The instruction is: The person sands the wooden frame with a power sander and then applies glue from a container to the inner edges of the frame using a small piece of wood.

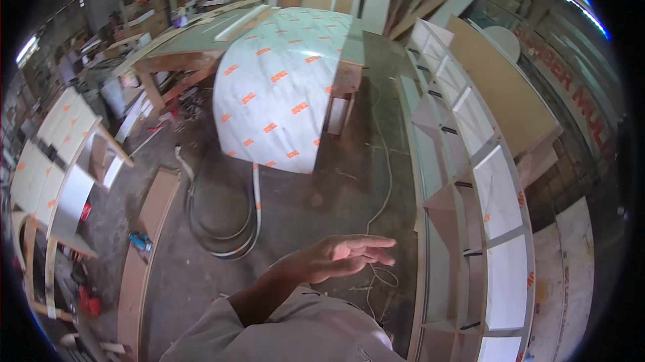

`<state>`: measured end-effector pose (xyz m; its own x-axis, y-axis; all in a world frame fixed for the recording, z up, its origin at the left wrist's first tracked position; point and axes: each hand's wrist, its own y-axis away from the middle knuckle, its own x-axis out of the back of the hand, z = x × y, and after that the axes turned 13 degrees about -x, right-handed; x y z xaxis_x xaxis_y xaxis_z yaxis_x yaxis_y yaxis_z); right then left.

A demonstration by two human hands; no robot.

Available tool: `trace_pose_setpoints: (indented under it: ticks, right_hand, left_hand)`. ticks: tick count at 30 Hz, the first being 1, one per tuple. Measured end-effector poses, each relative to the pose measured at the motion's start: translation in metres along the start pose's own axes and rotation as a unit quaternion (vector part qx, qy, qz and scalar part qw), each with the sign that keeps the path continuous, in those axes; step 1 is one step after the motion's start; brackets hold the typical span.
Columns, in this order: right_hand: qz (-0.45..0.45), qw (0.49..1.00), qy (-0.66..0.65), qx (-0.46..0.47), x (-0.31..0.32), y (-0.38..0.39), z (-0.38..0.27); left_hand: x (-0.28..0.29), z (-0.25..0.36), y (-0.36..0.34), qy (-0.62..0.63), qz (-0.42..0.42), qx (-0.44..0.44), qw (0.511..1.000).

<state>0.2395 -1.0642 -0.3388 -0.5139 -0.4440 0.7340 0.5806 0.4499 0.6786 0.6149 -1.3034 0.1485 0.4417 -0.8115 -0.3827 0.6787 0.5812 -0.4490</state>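
My left hand (339, 256) is held in front of my body, its fingers stretched out to the right and nothing in them. It hovers over the concrete floor, touching nothing. Below and beyond its fingertips a thin pale cable (381, 275) lies in loose loops on the floor. My right hand is out of view. Ahead, a large white sheet with orange printed marks (269, 100) lies on a work table (181, 60) and curves down over its near end. To the right of my hand stands a long white shelf unit (463, 194) with many compartments.
A coil of edging strip (225, 251) lies on the floor ahead. Left of it, a blue power tool (140, 241) rests on a long brown board (144, 275). White-covered furniture pieces (57, 160) stand far left. A brown panel (497, 86) leans behind the shelf unit.
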Motion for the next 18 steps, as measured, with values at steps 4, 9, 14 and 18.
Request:
trace_pose_setpoints:
  ticks: [4, 9, 14, 18]
  right_hand:
    - [0.027, 0.994, 0.092, 0.046, 0.021, -0.019, -0.045]
    - [0.072, 0.973, 0.197, 0.091, 0.022, -0.047, -0.073]
    - [0.070, 0.942, 0.288, 0.158, 0.046, -0.097, -0.109]
    - [-0.019, 0.909, 0.371, 0.186, 0.124, -0.119, -0.195]
  left_hand:
    - [0.016, 0.073, -0.050, 0.207, -0.155, -0.206, 0.944]
    - [0.025, 0.085, -0.057, 0.227, -0.108, -0.331, 0.910]
    - [0.074, 0.079, -0.102, 0.189, -0.049, -0.337, 0.921]
    - [0.108, 0.072, -0.132, 0.121, -0.037, -0.303, 0.945]
